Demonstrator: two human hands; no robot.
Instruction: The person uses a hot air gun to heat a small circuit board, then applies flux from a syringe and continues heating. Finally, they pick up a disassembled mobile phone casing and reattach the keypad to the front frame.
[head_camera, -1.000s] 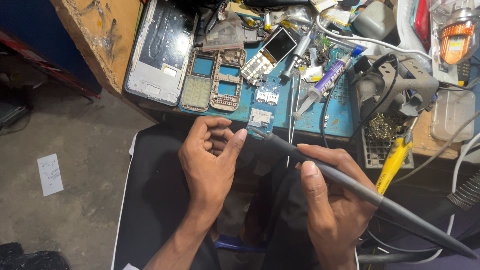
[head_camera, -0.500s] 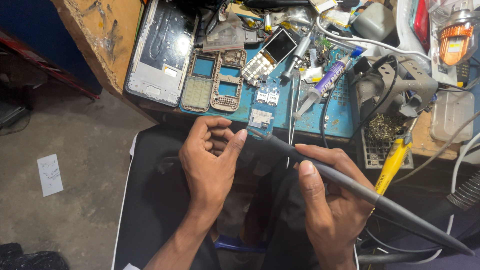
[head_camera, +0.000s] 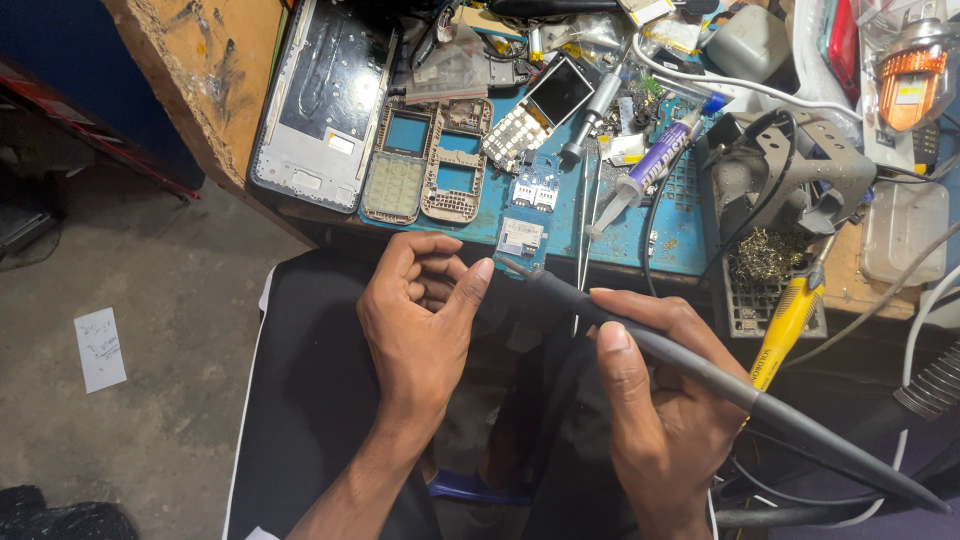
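Grey and long, the soldering iron (head_camera: 700, 375) lies slantwise in the right hand (head_camera: 665, 400), fingers wrapped round its shaft and thumb pressed along it, the tip close to the left hand (head_camera: 425, 320), whose fingers curl inward toward the thumb; whether they pinch anything cannot be told. Both hands hover over a dark lap, just short of the blue mat (head_camera: 600, 225) on a worn wooden bench (head_camera: 190, 70); bare concrete floor (head_camera: 110, 270) lies to the left. Phone frames (head_camera: 425, 160), a small circuit board (head_camera: 521, 238), tweezers (head_camera: 583, 230), a syringe (head_camera: 650, 172) and a yellow-handled tool (head_camera: 787, 322) crowd the bench. Since a second ago, nothing has noticeably shifted
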